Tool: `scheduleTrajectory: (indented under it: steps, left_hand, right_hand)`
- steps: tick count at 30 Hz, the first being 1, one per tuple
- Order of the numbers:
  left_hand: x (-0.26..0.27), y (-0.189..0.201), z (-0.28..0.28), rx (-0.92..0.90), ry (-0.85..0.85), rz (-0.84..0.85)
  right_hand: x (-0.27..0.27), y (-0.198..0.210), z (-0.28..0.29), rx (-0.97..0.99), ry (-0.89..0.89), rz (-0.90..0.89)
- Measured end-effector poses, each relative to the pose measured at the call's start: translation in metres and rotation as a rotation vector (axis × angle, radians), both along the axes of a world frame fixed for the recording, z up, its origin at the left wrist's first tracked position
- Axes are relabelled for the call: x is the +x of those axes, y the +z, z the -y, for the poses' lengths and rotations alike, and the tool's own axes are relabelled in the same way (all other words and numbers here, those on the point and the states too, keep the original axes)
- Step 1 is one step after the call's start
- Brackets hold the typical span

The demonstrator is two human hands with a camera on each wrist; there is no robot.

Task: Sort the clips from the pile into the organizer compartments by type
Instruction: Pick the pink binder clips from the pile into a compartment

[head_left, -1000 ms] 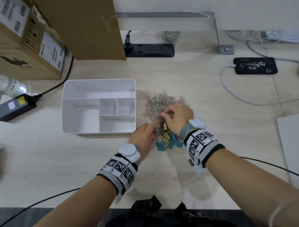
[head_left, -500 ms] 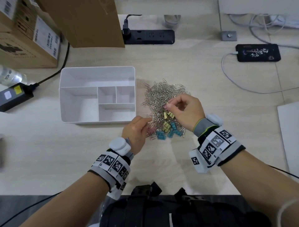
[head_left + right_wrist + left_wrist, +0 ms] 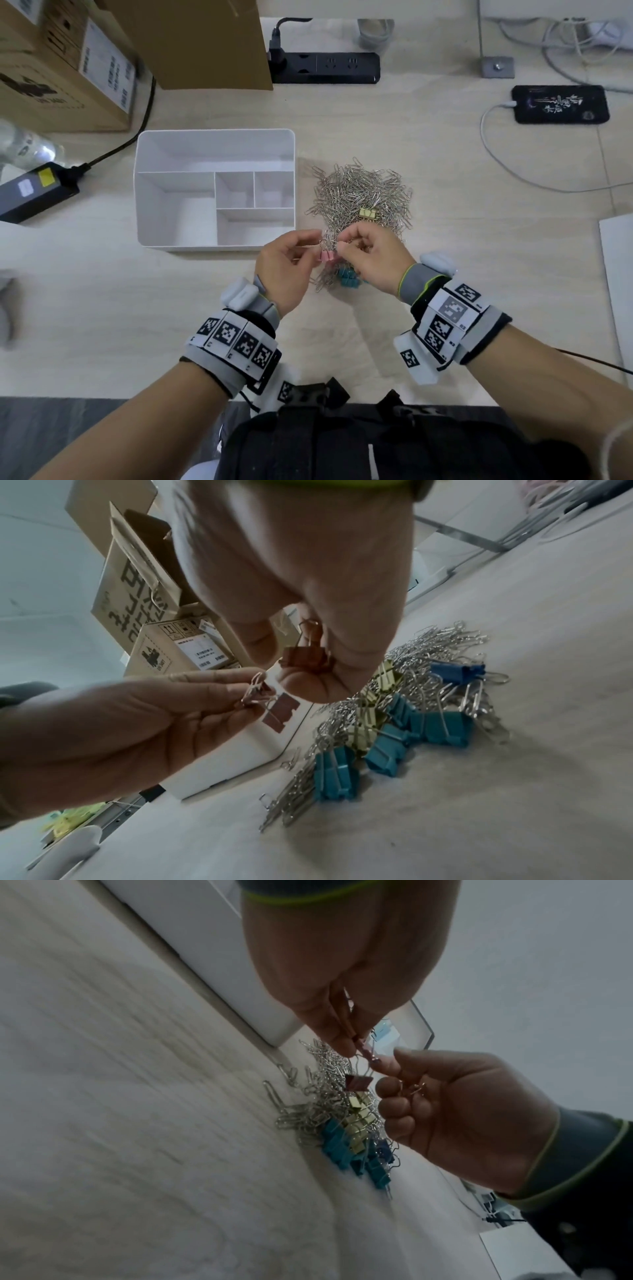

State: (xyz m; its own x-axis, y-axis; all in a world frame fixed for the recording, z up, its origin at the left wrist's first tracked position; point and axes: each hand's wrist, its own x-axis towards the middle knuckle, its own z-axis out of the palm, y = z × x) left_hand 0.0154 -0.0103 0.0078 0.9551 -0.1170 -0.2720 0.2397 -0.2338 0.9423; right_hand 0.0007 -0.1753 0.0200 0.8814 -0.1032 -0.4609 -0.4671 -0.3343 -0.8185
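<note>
A white organizer with several compartments stands left of a pile of silver paper clips. A yellow binder clip lies on the pile, and blue binder clips lie at its near end. Both hands meet just above that near end. My left hand pinches the wire handle of a pink binder clip, which hangs below its fingertips. My right hand holds a second pink binder clip between thumb and fingers.
Cardboard boxes and a brown paper bag stand at the back left. A black power strip lies behind the organizer, a black adapter to its left. At the back right a phone lies on a cable.
My right hand has come back from the middle of the pile to its near end. Both hands have lifted and met there, each with a pink binder clip.
</note>
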Motion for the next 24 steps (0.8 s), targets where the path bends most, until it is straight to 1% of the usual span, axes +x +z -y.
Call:
scheduleTrajectory:
  steps: [3,5,8,11,13,14,16,18,20,22,24]
  left_hand:
    - [0.000,0.007,0.002,-0.058,-0.008,-0.059]
    - [0.000,0.009,0.004,-0.099,0.011,-0.094]
    - [0.000,0.011,0.006,-0.149,0.016,-0.129]
    - [0.001,0.010,0.006,-0.167,0.010,-0.139]
    - [0.000,0.009,0.006,-0.121,0.001,-0.102]
    - [0.000,0.008,0.006,-0.108,-0.020,-0.102]
    - [-0.002,0.006,0.007,-0.103,-0.092,-0.157]
    - [-0.004,0.005,0.010,-0.076,-0.158,-0.179]
    - [-0.005,0.005,0.013,-0.050,-0.142,-0.149]
    - [-0.005,0.004,0.013,-0.048,-0.079,-0.145]
    - [-0.004,0.003,0.011,-0.044,-0.048,-0.161]
  right_hand:
    - [-0.001,0.002,-0.005,0.058,0.056,0.012]
    - [0.000,0.004,-0.007,0.050,0.080,0.045]
    - [0.001,0.009,-0.008,0.127,0.060,0.061]
    - [0.000,0.010,-0.004,0.237,-0.023,0.005]
    - [0.000,0.006,-0.001,0.296,-0.105,-0.032]
    - [0.000,0.005,0.000,0.331,-0.149,-0.052]
    - [0.002,0.005,0.001,0.432,-0.226,-0.096]
    - [0.003,0.007,0.002,0.542,-0.272,-0.134]
    - [0.004,0.007,0.003,0.589,-0.285,-0.155]
    - [0.005,0.008,0.004,0.582,-0.289,-0.161]
    - [0.006,0.008,0.006,0.572,-0.329,-0.150]
